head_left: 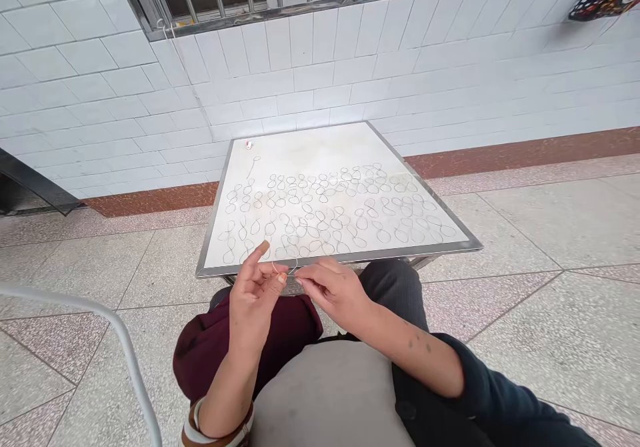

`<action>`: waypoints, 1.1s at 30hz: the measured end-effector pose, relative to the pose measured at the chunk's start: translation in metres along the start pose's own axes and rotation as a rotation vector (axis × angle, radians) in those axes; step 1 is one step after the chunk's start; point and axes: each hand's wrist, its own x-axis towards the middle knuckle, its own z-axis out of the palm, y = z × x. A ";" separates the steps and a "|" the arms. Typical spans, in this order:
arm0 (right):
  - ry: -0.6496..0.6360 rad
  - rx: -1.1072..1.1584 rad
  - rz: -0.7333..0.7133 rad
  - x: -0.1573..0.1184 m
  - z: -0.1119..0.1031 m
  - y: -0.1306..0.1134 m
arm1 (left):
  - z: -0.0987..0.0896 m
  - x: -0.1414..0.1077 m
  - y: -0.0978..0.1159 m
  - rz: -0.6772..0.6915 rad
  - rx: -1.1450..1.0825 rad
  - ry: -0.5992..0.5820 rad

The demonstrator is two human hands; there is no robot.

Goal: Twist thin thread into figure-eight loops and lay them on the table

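Note:
Over the table's near edge, my left hand (257,293) pinches a thin wire loop (295,264) between thumb and a finger, with its index finger raised. My right hand (335,290) meets it from the right, its fingertips closed on the same wire close to the left thumb. The loop rises a little above the fingertips; the exact point where the ends meet is too small to make out. Just beyond my hands, many thin wire loops (320,217), several of them twisted into figure eights, lie in rows on the white tabletop (310,147).
A small red-and-white object (249,145) sits at the table's far left corner, with a single loop with a straight tail (254,165) near it. Behind stands a tiled wall (320,87) with a barred window. A grey curved tube (120,330) is at left. Dark red cloth (290,320) covers my lap.

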 end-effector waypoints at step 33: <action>0.065 -0.265 -0.273 0.000 0.016 0.005 | 0.014 0.002 -0.025 0.093 -0.078 0.219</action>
